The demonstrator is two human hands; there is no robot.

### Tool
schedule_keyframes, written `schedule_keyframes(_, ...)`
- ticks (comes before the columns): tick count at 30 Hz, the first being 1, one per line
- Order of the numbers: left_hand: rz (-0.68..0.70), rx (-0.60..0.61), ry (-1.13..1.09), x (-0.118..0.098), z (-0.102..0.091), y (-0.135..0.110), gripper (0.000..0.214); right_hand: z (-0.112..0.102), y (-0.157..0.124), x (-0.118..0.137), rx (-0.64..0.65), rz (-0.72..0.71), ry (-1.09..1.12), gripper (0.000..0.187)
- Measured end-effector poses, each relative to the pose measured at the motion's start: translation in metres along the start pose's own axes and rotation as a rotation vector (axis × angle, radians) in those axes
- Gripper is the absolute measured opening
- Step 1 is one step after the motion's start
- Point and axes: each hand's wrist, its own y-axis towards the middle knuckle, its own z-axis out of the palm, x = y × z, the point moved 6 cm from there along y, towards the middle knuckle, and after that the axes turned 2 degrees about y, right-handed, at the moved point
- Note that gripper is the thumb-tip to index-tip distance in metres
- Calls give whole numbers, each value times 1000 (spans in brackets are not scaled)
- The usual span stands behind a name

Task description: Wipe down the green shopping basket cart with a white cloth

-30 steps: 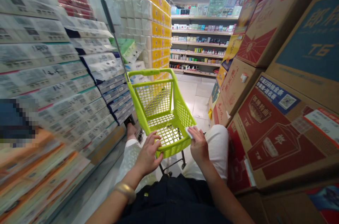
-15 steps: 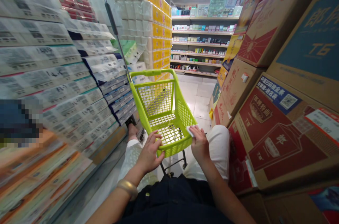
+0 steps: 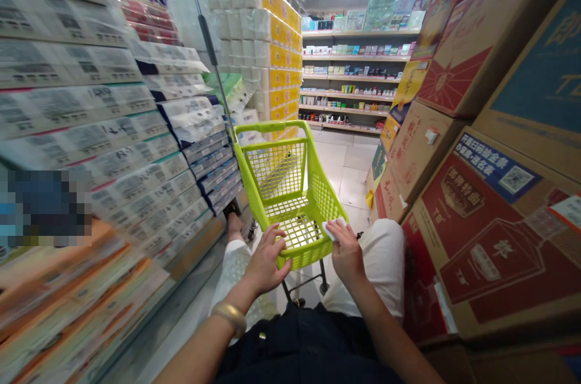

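A lime-green plastic shopping basket cart (image 3: 272,126) stands in front of me on thin metal legs with castors, its mesh basket showing nothing inside. My left hand (image 3: 267,260) curls over the near rim of the basket, with a gold bangle (image 3: 229,318) on that wrist. My right hand (image 3: 347,251) rests on the right rim and pinches a small white paper item (image 3: 331,230) against it. My legs in pale trousers show below the cart.
Stacked packs of tissue (image 3: 91,118) line the aisle's left side, with a tall stack of yellow-labelled toilet rolls (image 3: 254,39) beyond. Printed cardboard cartons (image 3: 481,233) wall the right side. Shelves of boxed goods (image 3: 354,75) and a tiled floor (image 3: 340,166) lie ahead.
The whole scene and the cart have shifted slightly right in view. Both hands keep the same hold on the rim, and the white item stays in my right hand.
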Motion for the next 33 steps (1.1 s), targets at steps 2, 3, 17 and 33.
schedule_keyframes(2,-2,-2,-5,0,0,1,13,13,-6,16,70,-69,42,51)
schedule_keyframes(3,-2,-4,-9,0,0,1,13,18,-10,24,111,-112,68,53)
schedule_keyframes(17,-42,-9,-28,0,2,-3,15,17,-15,19,85,-155,67,53)
schedule_keyframes(33,-45,-11,-28,0,0,-6,17,23,-20,28,130,-222,67,54)
